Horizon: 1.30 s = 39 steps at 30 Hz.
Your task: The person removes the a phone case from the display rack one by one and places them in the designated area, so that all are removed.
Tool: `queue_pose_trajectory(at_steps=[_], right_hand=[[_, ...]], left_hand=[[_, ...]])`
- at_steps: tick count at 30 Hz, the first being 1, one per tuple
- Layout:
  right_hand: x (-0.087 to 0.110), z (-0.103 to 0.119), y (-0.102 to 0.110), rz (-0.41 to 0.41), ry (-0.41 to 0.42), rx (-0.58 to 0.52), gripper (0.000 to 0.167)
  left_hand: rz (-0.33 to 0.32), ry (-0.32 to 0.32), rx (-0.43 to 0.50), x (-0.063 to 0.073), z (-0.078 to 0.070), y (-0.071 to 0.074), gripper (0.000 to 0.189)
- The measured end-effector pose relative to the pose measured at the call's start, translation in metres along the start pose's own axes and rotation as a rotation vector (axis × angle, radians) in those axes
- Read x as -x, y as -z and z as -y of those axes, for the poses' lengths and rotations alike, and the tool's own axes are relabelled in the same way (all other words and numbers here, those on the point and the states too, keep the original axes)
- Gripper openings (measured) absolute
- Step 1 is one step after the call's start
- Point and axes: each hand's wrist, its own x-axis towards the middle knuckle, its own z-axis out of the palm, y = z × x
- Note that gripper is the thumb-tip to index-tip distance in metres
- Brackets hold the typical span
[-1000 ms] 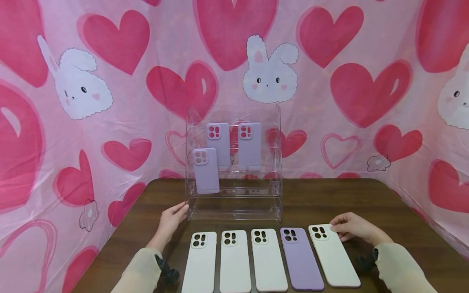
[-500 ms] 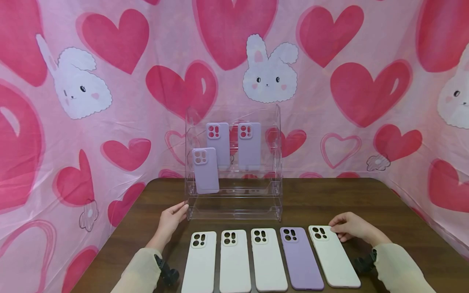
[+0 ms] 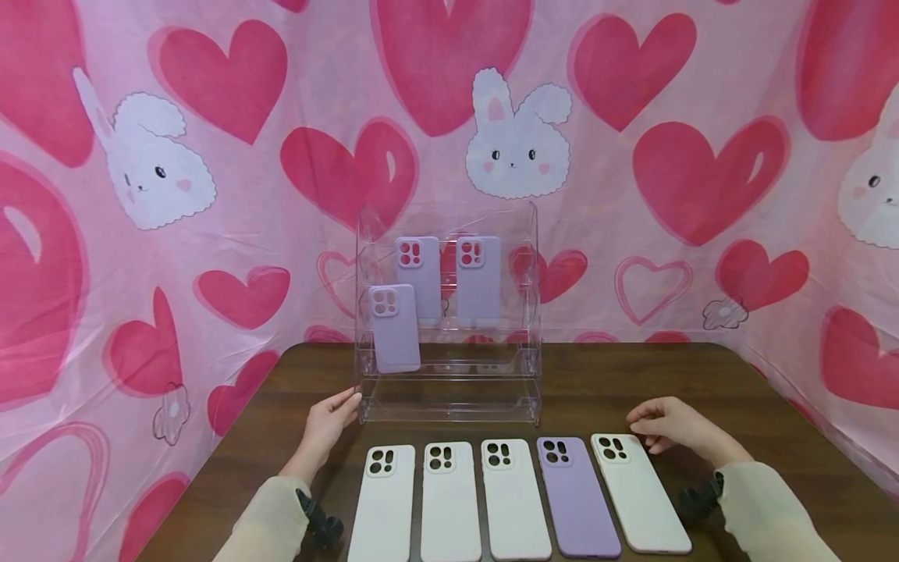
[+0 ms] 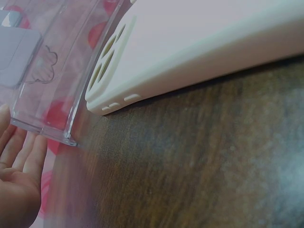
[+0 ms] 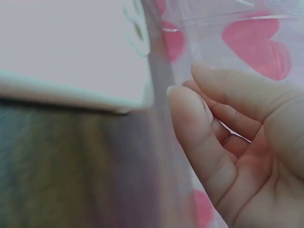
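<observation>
In the head view, my left hand [image 3: 328,428] holds the lower left edge of a clear tiered display stand [image 3: 449,410]. The left wrist view shows that hand's fingers [image 4: 34,159] beside the clear plastic. My right hand [image 3: 676,425] hovers by the upper right corner of a white phone case [image 3: 642,499], the rightmost of a row. In the right wrist view its thumb [image 5: 190,116] and loosely bent fingers stand apart from the case, with nothing between them. Left of that case lies a purple phone case [image 3: 579,503], camera cutouts toward the stand.
Several more white phone cases [image 3: 516,507] lie in the row on the brown wooden table [image 3: 632,375]. Pale purple cases [image 3: 396,332] stand in the display's upper tiers. Behind hangs a pink cloth [image 3: 435,168] with hearts and rabbits.
My right hand has let go of the rightmost white case's corner and moved slightly back and away. The case has shifted slightly toward me. My left hand has stayed at the stand.
</observation>
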Motion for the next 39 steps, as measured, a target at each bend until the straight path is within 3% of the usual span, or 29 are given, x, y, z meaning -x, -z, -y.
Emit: queue_pose_trajectory(at_steps=[9, 19, 31, 39], right_hand=[[-0.012, 0.03, 0.002, -0.063, 0.084, -0.034, 0.043], [-0.023, 0.079, -0.001, -0.085, 0.19, -0.056, 0.042], [-0.049, 0.139, -0.017, -0.113, 0.344, -0.048, 0.041], [-0.065, 0.177, -0.03, -0.102, 0.405, -0.048, 0.04]], left_hand=[[0.003, 0.005, -0.007, -0.001, 0.001, 0.001, 0.043], [0.011, 0.017, -0.013, -0.001, 0.0, 0.002, 0.046], [0.001, 0.01, 0.02, 0.0, -0.001, 0.0, 0.043], [-0.003, 0.012, 0.007, 0.002, -0.002, 0.0, 0.044]])
